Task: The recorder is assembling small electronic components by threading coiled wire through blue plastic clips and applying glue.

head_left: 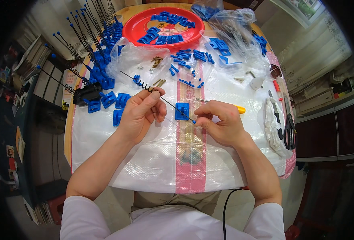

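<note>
A white shirt (173,224) spans the lower edge, nearest the camera, with a black cable (225,210) looping just beside it. Beyond it, a white woven plastic sheet (145,176) covers the table. From the left, blue plastic bases (101,74) are crowded together, many bearing upright black spring wires with blue tips; a few loose blue bases (121,101) lie nearer the left forearm. A crumpled clear plastic bag (123,60) comes next. The left hand (146,107) pinches a black coiled wire (172,105) between thumb and forefinger close to its coil, the other fingers loosely curled. The wire slants above the table, passing in front of a square blue base (182,116). Farther back stand a round red tray (129,32) holding blue pieces and, before it, brass-coloured screws (159,83) and small blue plastic parts (185,56). The right hand (221,120) has thumb and forefinger closed at the wire's lower end, around its blue cap (194,122). Past that hand shows a yellow handle (239,109); at the right edge lie a crumpled white cloth (272,126) and black-handled scissors (290,134).
</note>
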Available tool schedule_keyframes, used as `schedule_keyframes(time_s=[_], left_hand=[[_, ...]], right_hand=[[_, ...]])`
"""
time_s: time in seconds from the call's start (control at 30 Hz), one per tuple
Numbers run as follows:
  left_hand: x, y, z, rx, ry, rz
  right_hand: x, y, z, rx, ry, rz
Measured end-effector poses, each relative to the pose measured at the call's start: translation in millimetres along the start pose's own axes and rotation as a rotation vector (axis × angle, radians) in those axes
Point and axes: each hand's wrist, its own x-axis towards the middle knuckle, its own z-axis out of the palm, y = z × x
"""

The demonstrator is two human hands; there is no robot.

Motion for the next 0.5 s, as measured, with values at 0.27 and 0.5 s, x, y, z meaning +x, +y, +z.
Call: schedule_keyframes(time_s=[0.27, 0.5], left_hand=[[-0.1, -0.5, 0.8, -0.002, 0.002, -0.007], [-0.8, 0.5, 1.4, 0.004, 0.005, -0.005]], right_hand=[[-0.1, -1.4, -0.6, 0.004, 0.004, -0.007], [-0.1, -1.3, -0.3, -0.009, 0.002, -0.011]])
